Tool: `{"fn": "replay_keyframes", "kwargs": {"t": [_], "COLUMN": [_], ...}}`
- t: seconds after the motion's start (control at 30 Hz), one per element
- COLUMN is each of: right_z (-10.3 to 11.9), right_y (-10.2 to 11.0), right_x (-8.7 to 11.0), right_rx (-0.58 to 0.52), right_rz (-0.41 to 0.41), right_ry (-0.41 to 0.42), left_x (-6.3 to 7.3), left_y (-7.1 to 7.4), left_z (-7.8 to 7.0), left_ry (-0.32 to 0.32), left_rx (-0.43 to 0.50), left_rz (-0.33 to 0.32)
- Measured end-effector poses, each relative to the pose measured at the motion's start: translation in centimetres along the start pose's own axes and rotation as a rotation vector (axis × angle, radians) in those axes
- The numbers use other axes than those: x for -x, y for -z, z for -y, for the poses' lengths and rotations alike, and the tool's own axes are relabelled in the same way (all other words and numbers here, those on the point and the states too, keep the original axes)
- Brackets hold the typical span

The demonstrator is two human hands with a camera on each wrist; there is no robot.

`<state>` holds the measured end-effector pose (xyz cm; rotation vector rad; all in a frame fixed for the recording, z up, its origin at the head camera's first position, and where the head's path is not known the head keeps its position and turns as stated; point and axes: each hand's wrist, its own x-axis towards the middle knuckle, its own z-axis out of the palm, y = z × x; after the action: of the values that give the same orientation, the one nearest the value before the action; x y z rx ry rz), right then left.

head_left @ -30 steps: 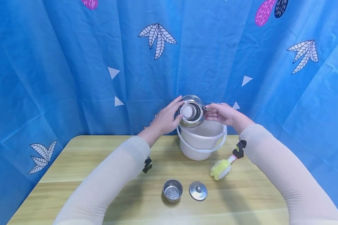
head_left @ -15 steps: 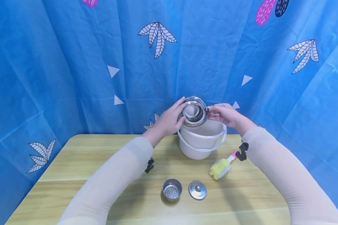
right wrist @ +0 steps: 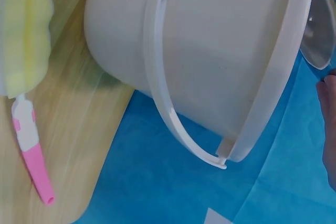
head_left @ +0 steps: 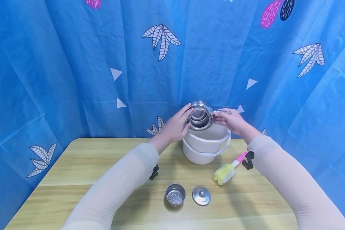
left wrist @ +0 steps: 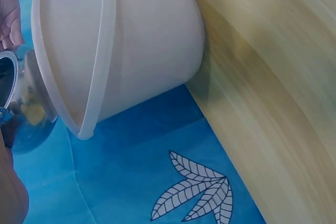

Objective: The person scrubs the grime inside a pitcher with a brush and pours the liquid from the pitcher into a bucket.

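Observation:
A shiny steel teapot (head_left: 200, 104) is held tilted above the white bucket (head_left: 200, 154), its round mouth facing me. From the left, my left hand (head_left: 176, 126) grips the teapot's side, thumb below and fingers over the rim. On the other side my right hand (head_left: 230, 121) pinches the teapot near its spout, whose tip shows past the fingers. In the left wrist view the teapot (left wrist: 32, 111) hangs beside the bucket's rim. Only a part of the teapot (right wrist: 317, 32) enters the right wrist view. Its inside is dark at the bottom.
A steel strainer basket (head_left: 175, 195) and a round knobbed lid (head_left: 201, 195) lie on the wooden table (head_left: 103, 159) in front of the bucket. At the right lies a yellow-and-white sponge brush (head_left: 225, 173) with a pink handle. A blue curtain (head_left: 212, 64) hangs behind.
The teapot has shifted slightly right and down, and its mouth has tilted further toward me. Both hands have moved with it. Its spout tip now shows beyond the right hand's fingers.

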<state>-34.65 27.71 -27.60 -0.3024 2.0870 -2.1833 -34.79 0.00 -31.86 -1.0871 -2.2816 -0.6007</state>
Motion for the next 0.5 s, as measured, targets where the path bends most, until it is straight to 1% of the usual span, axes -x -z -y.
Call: {"fn": "replay_keyframes", "kwargs": {"t": [0.23,0.5], "right_z": [-0.9,-1.7], "right_y": [0.2,0.2], "right_x": [0.0,0.2], "right_rx": [0.026,0.082], "right_rz": [-0.027,-0.026], "right_ry": [0.04,0.102], "left_x": [0.1,0.4], "left_y": [-0.4,-0.8], "left_z": [-0.2,-0.1], "left_ry": [-0.006,-0.022], "left_rx": [-0.047,-0.101], "left_rz": [0.012,0.01]}}
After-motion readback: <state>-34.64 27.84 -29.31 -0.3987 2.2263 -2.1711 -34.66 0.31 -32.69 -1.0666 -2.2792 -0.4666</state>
